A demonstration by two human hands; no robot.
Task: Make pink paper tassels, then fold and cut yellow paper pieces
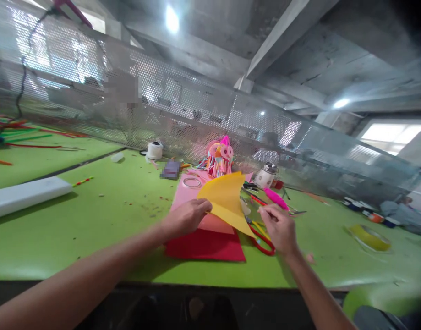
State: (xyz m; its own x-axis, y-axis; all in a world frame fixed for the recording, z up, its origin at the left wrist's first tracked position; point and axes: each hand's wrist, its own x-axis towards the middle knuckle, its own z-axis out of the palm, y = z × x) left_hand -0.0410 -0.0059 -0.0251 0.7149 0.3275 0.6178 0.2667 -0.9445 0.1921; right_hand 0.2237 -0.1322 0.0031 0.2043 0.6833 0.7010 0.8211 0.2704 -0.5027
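My left hand [189, 216] pinches the left edge of a yellow craft sheet [227, 197], which curves up off the table. Below it lie a pink sheet [183, 195], a salmon-pink sheet [215, 223] and a red sheet [206, 247]. To the right, my right hand [279, 227] is closed with its fingertips pressed together, apart from the yellow sheet; what they hold, if anything, is too small to make out. Red-handled scissors [265, 250] lie beside it, partly under the yellow sheet. A bright pink spindle-shaped object [276, 199] lies just behind that hand.
A colourful fringed craft figure [220, 156] stands behind the sheets. Around it are a white spool [155, 150], a white dispenser-like object [265, 175] and a metal ring [191, 182]. A long white box [28, 195] lies left, yellow tape [370, 238] right. A perforated screen [183, 101] borders the back.
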